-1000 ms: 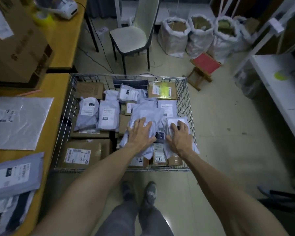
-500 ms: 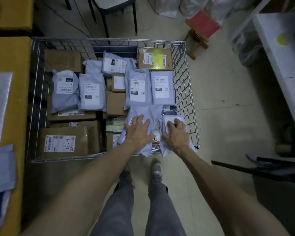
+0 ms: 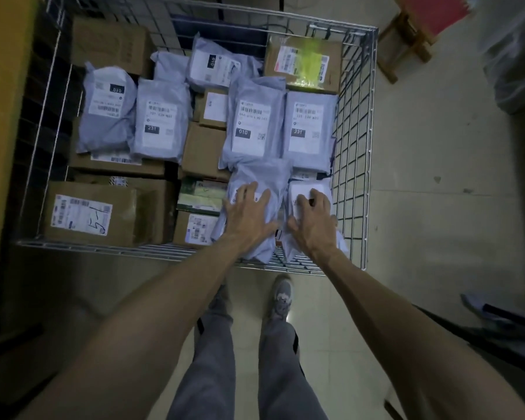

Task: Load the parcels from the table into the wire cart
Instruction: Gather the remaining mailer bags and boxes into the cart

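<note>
The wire cart [image 3: 356, 140] stands below me, filled with several grey mailer bags and brown cardboard boxes. My left hand [image 3: 249, 216] lies flat with spread fingers on a grey mailer bag [image 3: 261, 177] at the cart's near right corner. Beside it, my right hand [image 3: 312, 219] rests with slightly bent fingers on a smaller pale parcel [image 3: 308, 189] against the right wire wall. Neither hand curls round its parcel.
The yellow table's edge [image 3: 3, 116] runs along the left, touching the cart. A red-topped wooden stool [image 3: 415, 28] stands beyond the cart's far right corner. Tiled floor lies to the right; my feet [image 3: 281, 295] are just in front of the cart.
My head has tilted further down and closer, so the table parcels and chair left the view. Both hands stayed pressed on the same two parcels in the cart's near right corner.
</note>
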